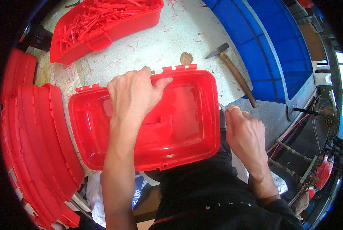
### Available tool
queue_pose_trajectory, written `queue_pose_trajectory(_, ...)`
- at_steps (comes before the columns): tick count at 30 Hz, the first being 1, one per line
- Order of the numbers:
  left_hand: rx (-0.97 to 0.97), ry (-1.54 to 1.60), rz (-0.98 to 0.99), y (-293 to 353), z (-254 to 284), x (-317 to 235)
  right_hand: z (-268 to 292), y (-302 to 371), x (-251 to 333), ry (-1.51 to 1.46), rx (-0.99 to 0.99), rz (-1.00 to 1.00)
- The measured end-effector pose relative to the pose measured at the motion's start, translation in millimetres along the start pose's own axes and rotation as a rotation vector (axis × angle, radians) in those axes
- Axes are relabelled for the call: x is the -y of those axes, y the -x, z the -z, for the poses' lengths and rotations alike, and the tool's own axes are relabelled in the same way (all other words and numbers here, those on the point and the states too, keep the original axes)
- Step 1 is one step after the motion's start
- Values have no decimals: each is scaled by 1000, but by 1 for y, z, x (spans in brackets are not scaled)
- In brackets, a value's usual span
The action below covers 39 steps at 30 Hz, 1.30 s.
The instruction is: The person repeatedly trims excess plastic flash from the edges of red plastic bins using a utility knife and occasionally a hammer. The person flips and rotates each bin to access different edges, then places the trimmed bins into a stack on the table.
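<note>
A red plastic box (175, 122), hollow side up and with hinge tabs along its far edge, lies tilted in front of me. My left hand (135, 90) reaches across it, fingers curled over the far rim and thumb along the inner side. Just off the box's right side, my right hand (246, 132) is closed in a fist. A bit of tan shows at its curled fingers and something greyish beside the box wall, but what it grips is mostly hidden.
A red bin (121, 32) full of red plastic scraps stands far left. Red shells (37, 142) are stacked at left. A hammer (236, 73) lies beside a large blue crate (255, 46). Red shavings litter the pale worktop (156, 42). Machinery with cables (324, 119) stands right.
</note>
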<state>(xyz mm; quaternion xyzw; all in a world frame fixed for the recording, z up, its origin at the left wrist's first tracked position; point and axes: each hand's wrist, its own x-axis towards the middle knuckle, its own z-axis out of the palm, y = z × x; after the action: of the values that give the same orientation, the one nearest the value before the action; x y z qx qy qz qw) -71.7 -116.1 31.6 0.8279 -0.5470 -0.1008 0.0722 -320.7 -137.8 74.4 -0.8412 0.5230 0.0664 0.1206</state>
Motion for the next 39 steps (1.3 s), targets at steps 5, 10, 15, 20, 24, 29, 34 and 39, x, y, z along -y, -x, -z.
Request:
queue_pose_trajectory(5,-28,-16,26,-2,-1,4,6,18,-3,-75,160,78)
queue_pose_trajectory(10,-9,2,23,-3,-2,7,10,4,-9,-74,28,66)
queue_pose_trajectory(15,-1,-27,-4,-3,0,8,1,-15,-7,-45,16,112)
queue_pose_trajectory(20,-13,-35,-15,-3,-2,9,2,1,-6,11,68,110)
queue_pose_trajectory(24,-2,-32,-11,-4,-2,9,21,26,-13,-25,309,194)
queue_pose_trajectory(29,21,-54,9,-4,0,6,13,-23,-11,-366,-63,125)
queue_pose_trajectory(34,17,-108,44,-5,3,1,-42,-70,-3,-412,-177,69)
queue_pose_trajectory(39,60,-100,72,-6,2,1,-51,25,-28,-686,52,116)
